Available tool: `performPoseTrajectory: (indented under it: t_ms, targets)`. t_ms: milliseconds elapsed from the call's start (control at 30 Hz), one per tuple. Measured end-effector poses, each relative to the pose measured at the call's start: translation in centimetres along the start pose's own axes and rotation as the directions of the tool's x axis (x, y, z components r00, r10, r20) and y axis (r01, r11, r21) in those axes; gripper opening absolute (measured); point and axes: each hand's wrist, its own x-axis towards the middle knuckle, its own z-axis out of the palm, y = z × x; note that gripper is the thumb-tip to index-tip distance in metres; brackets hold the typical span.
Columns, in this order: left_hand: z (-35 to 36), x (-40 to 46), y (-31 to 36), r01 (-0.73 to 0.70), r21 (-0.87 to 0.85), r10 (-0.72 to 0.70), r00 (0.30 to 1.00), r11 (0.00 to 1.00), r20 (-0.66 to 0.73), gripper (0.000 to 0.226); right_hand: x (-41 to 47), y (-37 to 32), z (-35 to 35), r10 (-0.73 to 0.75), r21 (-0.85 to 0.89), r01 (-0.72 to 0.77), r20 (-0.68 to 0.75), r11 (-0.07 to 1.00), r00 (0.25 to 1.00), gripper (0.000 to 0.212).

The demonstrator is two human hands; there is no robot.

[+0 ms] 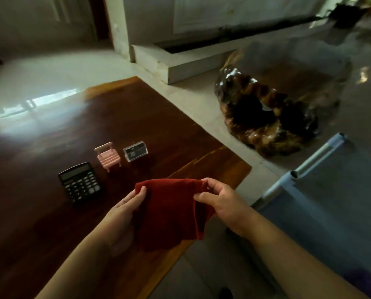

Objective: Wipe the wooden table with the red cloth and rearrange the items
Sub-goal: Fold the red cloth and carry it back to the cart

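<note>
A red cloth hangs between both hands above the near right part of the dark wooden table. My left hand pinches its upper left corner. My right hand grips its upper right corner. On the table beyond the cloth lie a black calculator, a small pink toy chair standing upright, and a small clear plastic box to the right of the chair.
The table's right edge runs diagonally beside pale floor tiles. A large glossy carved wood root sits on the floor to the right. A light blue frame with a pole stands close at the right. A low white ledge lies beyond.
</note>
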Motion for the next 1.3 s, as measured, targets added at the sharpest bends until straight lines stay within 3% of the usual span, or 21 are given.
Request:
performPoseTrajectory:
  t_ms: [233, 533, 667, 900, 1133, 1300]
  targets:
    - [9.5, 5.4, -2.1, 0.14, 0.092, -0.161, 0.947, 0.986, 0.277, 0.045, -6.6, 1.5, -8.9, 0.013, 0.157, 0.028, -0.255, 0.987, 0.967, 0.019]
    - [27.8, 13.7, -9.7, 0.3, 0.348, -0.42, 0.838, 0.888, 0.349, 0.037, -16.5, 6.7, -24.9, 0.091, 0.346, 0.119, -0.534, 0.931, 0.841, 0.024]
    - [36.4, 17.1, -13.7, 0.276, 0.471, -0.437, 0.856, 0.838, 0.276, 0.047, -19.7, 8.6, -32.6, 0.161, 0.353, 0.079, -0.601, 0.932, 0.783, 0.04]
    - [46.9, 22.1, -18.1, 0.256, 0.619, -0.435, 0.887, 0.743, 0.154, 0.03, -19.6, 11.0, -43.1, 0.267, 0.401, 0.011, -0.629, 0.916, 0.73, 0.021]
    - [50.3, 28.2, -20.9, 0.221, 0.747, -0.338, 0.941, 0.627, 0.005, 0.027, -14.8, 14.2, -47.9, 0.336, 0.293, -0.181, -0.657, 0.939, 0.675, 0.018]
    - [50.3, 31.9, -22.7, 0.188, 0.823, -0.318, 0.948, 0.537, -0.009, 0.028, -12.7, 16.7, -48.8, 0.289, 0.143, -0.285, -0.762, 0.948, 0.579, 0.007]
